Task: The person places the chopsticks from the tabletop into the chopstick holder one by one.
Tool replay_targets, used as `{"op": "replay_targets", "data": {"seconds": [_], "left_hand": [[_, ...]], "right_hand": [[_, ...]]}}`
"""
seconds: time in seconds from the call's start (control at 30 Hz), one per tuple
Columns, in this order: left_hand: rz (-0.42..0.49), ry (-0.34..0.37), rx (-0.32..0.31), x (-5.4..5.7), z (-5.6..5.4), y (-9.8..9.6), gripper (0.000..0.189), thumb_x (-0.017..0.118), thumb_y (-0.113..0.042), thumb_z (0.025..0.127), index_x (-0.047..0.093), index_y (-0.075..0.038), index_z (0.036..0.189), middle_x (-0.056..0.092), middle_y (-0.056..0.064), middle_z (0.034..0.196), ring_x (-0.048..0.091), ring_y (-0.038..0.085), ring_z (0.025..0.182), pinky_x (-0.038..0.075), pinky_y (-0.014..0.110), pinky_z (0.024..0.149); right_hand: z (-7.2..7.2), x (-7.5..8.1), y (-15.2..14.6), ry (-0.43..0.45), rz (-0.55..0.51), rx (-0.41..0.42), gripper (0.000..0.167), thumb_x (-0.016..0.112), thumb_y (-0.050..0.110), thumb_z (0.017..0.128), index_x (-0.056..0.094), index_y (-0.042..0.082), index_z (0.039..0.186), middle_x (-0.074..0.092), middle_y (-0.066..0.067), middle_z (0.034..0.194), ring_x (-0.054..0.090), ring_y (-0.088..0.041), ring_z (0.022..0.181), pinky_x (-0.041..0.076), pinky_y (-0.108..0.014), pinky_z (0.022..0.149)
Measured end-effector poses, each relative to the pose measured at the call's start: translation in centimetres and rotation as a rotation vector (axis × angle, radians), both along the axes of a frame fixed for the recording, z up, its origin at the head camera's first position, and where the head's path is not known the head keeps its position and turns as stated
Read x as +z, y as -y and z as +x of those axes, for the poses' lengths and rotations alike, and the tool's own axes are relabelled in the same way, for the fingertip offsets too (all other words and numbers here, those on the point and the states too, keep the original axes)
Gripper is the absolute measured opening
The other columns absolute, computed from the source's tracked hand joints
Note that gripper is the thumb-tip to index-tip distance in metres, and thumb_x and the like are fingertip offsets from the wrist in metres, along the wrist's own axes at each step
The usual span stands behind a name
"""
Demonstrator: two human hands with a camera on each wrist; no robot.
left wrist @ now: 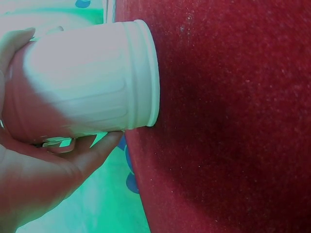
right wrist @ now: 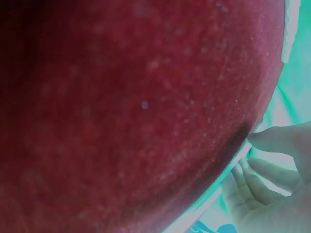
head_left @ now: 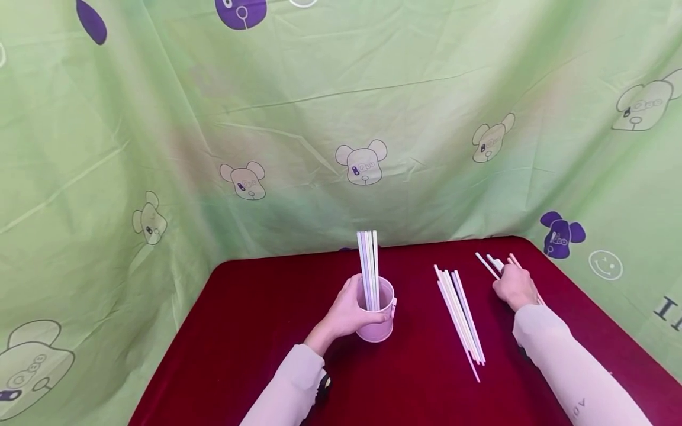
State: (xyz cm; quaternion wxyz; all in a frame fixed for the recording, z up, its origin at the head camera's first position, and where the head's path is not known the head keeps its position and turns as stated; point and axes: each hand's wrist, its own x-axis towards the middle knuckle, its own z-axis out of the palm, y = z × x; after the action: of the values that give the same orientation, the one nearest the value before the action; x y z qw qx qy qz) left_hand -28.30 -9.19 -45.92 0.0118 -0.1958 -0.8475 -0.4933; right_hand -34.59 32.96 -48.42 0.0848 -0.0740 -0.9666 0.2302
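A small pink pail stands on the red table, a bundle of thin pastel sticks upright inside it. My left hand grips the pail near its rim, thumb on the near side. In the left wrist view, the fingers of my left hand wrap round the ribbed pail, and its base is close to the cloth. At the right of the table my right hand pinches a light stick between thumb and fingers. Other loose sticks poke out beyond that hand, partly hidden by it.
Between the hands, a loose row of several pastel sticks lies on the red tablecloth. A green curtain with bear prints rises behind the table and along both sides.
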Motion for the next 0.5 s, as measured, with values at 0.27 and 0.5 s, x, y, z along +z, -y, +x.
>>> {"op": "replay_targets", "data": {"seconds": [0.27,0.5], "left_hand": [[0.006,0.015,0.002,-0.1,0.3,0.0,0.091,0.092,-0.035,0.069,0.046,-0.013,0.144,0.051,0.006,0.133,0.054,0.02,0.119,0.048,0.05,0.105],[0.009,0.011,0.0,0.2,0.2,-0.1,0.09,0.092,-0.034,0.068,0.046,-0.013,0.143,0.051,0.006,0.133,0.054,0.019,0.118,0.048,0.049,0.104]], "right_hand": [[-0.1,0.1,-0.3,-0.013,0.008,0.03,0.009,0.058,0.006,0.082,0.061,-0.003,0.08,0.059,-0.024,0.076,0.059,-0.044,0.068,0.048,-0.052,0.057],[-0.8,1.1,-1.1,-0.002,0.025,0.13,0.011,0.063,0.004,0.079,0.064,-0.006,0.083,0.062,-0.024,0.08,0.061,-0.045,0.071,0.051,-0.056,0.064]]}}
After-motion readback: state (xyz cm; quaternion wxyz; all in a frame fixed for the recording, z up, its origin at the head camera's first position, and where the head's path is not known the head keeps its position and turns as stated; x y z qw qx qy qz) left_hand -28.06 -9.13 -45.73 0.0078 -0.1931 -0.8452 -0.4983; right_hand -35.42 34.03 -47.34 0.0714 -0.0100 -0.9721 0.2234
